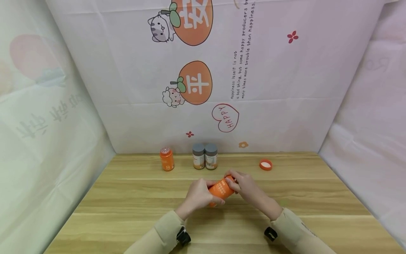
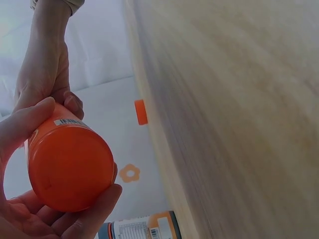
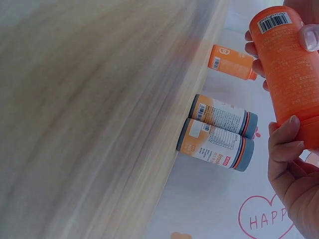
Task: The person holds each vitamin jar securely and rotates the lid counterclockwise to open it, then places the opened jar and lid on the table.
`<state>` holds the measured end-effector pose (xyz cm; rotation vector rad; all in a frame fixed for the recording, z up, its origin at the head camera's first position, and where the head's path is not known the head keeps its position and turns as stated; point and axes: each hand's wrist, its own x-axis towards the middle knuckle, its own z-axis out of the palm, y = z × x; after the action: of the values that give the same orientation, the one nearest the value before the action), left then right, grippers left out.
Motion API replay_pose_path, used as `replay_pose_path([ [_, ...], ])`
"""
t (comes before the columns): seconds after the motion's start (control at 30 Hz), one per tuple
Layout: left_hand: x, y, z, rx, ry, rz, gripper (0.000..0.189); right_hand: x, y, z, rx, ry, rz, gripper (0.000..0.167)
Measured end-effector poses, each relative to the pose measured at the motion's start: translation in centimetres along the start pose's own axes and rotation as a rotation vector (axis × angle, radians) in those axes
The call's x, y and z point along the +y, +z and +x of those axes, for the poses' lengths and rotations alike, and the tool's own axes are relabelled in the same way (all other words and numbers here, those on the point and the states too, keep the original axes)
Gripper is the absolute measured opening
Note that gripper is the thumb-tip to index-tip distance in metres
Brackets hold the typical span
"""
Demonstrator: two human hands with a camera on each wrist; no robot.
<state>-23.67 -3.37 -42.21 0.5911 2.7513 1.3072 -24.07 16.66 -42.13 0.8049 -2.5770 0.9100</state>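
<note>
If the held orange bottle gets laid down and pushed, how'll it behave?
The orange bottle should probably roll on its side, given its cylindrical body. Likely stiff: no dent shows under the left hand. Possibly slippery: its flat end looks smooth and glossy.

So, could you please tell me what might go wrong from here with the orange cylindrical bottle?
The orange cylindrical bottle is tilted between the left grip and right grip, so it might slip if either loosens. The two grey-lidded cylindrical jars beyond it stand side by side, so knocking one could topple both. The round orange cap lies on the wooden table, so a stray nudge could push it away.
</note>
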Motion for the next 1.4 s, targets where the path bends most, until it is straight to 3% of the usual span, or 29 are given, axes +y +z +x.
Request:
replay_pose_path([
  [0.33,-0.1,-0.2,0.2,-0.062,-0.03,-0.098,0.058,0.1,0.0,-0.2,0.045,-0.046,-0.003,0.007],
  [0.53,-0.2,-0.7,0.3,-0.107,-0.042,-0.141,0.054,0.5,0.0,-0.5,0.077,-0.122,0.004,0.012],
  [0.87,-0.3,-0.6,0.1,-0.136,-0.023,-0.146,0.044,0.7,-0.4,-1.0,0.017,-0.181,0.113,0.017],
  [1.17,0.1,-0.3,-0.2,-0.067,0.032,-0.028,0.051,0.1,-0.7,-0.9,0.042,0.014,0.208,0.021],
  [1.4,0.1,0.0,-0.1,-0.006,0.053,0.069,0.055,-0.2,-0.8,-0.7,-0.008,0.158,0.245,0.029],
])
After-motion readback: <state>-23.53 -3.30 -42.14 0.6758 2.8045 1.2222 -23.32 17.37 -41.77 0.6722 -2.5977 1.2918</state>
